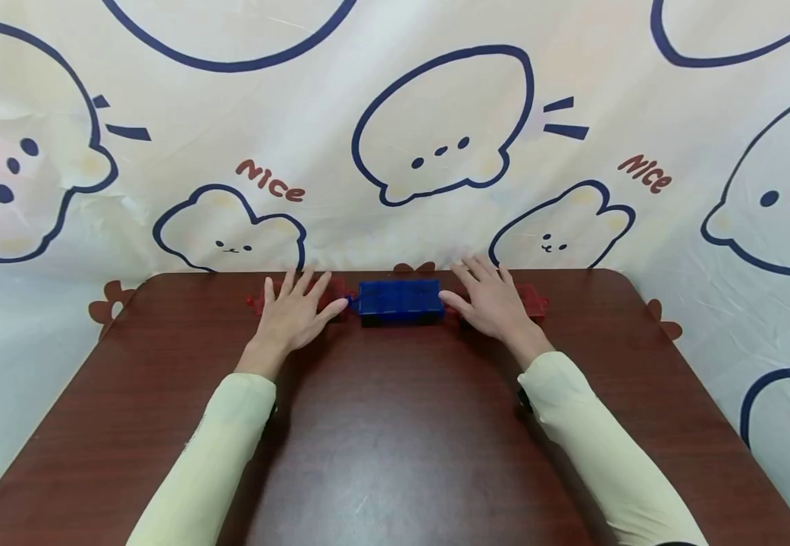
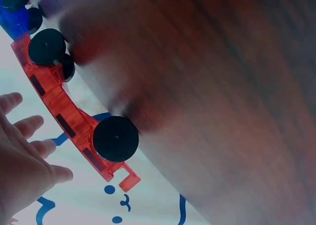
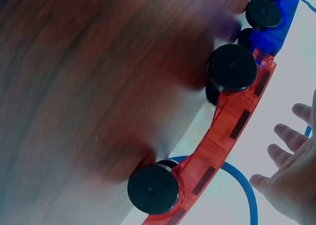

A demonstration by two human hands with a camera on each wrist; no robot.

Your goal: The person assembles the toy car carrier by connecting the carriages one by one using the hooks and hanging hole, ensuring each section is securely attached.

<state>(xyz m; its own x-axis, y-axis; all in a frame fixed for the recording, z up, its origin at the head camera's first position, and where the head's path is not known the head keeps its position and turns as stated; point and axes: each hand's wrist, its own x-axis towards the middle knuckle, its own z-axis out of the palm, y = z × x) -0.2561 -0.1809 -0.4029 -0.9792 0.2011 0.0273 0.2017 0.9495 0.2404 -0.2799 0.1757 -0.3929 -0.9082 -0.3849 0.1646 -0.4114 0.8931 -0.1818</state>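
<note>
Position: the blue car [image 1: 400, 297] stands near the far edge of the surface [image 1: 395, 425], between the left red car [image 2: 61, 109] and the right red car [image 3: 224, 133]. The three form one straight row, end to end. Whether the links are fully seated cannot be told.

Grip state: the left hand [image 1: 293, 315] is over the left red car and the right hand [image 1: 493, 303] over the right red car. Both grips are empty, with fingers spread and extended. In the wrist views the fingers appear apart from the cars.

Handling: keep both hands level and matched. If contact is needed, apply light, equal pressure on the outer cars, along the row's axis. Avoid sideways force; it would probably skew the row or strain the links. Because the wheels [image 2: 116, 139] likely roll freely, steady the row before releasing. Mind the nearby edge.

Materials: the red bodies look like glossy, translucent plastic, long and shallow, with dark rectangular patches along the side. The left red car's outer end carries a squared hook [image 2: 129, 179]. The blue body is boxy, with a panelled top. Wheels are smooth black discs. The surface is dark, wood-grained and slightly reflective.
</note>
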